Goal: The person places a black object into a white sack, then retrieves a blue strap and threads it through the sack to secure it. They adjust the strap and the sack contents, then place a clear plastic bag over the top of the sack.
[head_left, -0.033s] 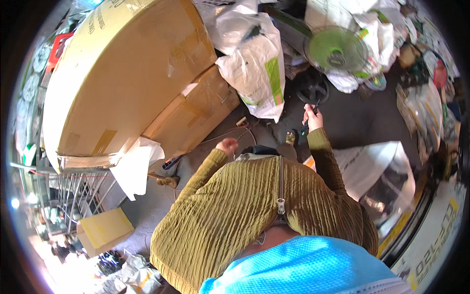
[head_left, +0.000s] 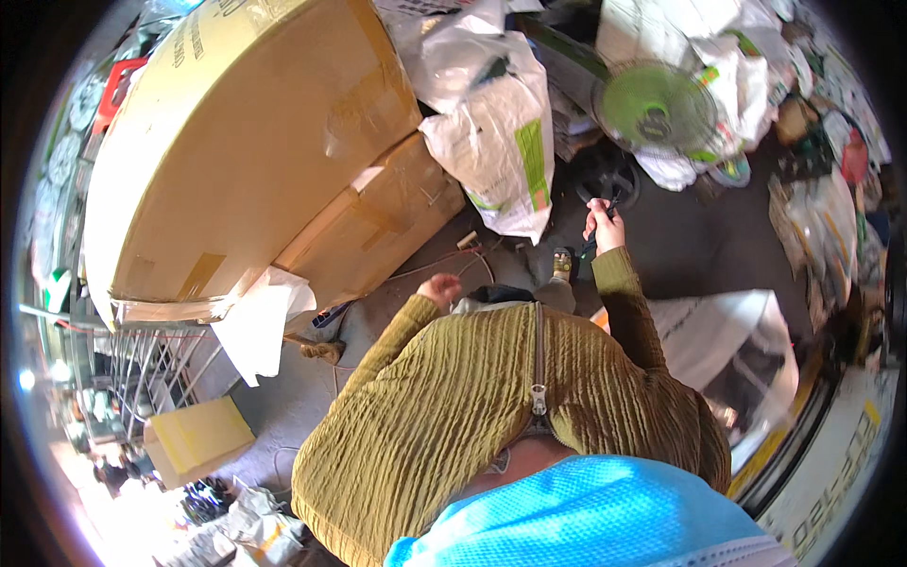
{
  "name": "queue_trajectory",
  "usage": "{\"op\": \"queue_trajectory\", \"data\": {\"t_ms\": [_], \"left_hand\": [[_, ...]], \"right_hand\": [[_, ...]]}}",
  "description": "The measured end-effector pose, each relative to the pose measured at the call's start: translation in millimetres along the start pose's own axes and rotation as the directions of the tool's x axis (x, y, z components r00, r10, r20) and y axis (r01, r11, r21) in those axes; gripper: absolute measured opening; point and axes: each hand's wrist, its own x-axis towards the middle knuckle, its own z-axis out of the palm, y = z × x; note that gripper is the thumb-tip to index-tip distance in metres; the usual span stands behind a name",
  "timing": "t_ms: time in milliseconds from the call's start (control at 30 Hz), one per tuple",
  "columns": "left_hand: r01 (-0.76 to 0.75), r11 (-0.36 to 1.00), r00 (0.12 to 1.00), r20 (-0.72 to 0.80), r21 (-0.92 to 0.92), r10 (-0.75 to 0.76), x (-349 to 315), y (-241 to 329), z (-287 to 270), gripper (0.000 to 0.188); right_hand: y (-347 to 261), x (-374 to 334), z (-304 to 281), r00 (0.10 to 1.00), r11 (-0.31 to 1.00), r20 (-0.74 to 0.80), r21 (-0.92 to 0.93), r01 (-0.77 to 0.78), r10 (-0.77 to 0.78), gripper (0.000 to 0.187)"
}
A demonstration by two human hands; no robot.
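Note:
My right hand (head_left: pixel 605 229) is held out in front of me, closed round a slim dark hand tool (head_left: pixel 613 206). One end of it sticks out past my fingers and a dark part hangs below them. I cannot make out its exact kind. My left hand (head_left: pixel 440 289) hangs at my left side, near the lower edge of a cardboard box (head_left: pixel 378 222). Its fingers are loosely bent, with the thumb apart, and nothing shows in them. Below, one shoe (head_left: pixel 563 262) of mine shows on the dark floor.
A larger carton (head_left: pixel 246 161) fills the left. Ahead stand a white sack (head_left: pixel 496 142), a round green fan (head_left: pixel 655 106) and a black wheel-shaped base (head_left: pixel 609 178). Plastic sheeting (head_left: pixel 732 331) lies at right. A cable (head_left: pixel 425 267) crosses the floor. A metal rack (head_left: pixel 151 369) stands at left.
The view has shifted slightly and my foot and lower leg show a little more. Both hands keep nearly the same pose, with the dark tool still in my right hand.

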Motion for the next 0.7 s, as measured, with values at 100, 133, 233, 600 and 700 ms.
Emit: {"op": "queue_trajectory", "data": {"t_ms": [100,133,233,600,700], "left_hand": [[0.0,0.999,0.992,-0.124,-0.035,-0.005,13.0,19.3,14.9,0.029],[0.039,0.998,0.984,-0.175,-0.044,-0.046,13.5,27.4,21.9,0.028],[0.136,0.982,0.894,-0.411,-0.128,-0.177,36.3,75.8,35.0,0.028],[-0.203,0.969,0.546,-0.805,0.142,0.232,20.3,313.2,-2.1,0.021],[-0.048,0.795,0.118,-0.787,0.604,0.605,-15.9,363.7,-37.9,0.021]], "right_hand": [[-23.4,79.6,17.9,0.983,0.993,0.179,-0.12,-0.023,0.044,0.013],[-27.8,105.2,21.6,0.962,0.975,0.274,-0.212,0.059,0.001,0.009],[-41.0,174.7,28.1,0.923,0.933,0.355,-0.361,-0.011,0.148,0.006],[-164.8,339.6,144.0,0.812,0.994,0.576,-0.004,-0.113,0.095,0.02],[-198.1,359.6,225.9,0.763,0.982,0.646,-0.157,0.101,0.025,0.022]]}}
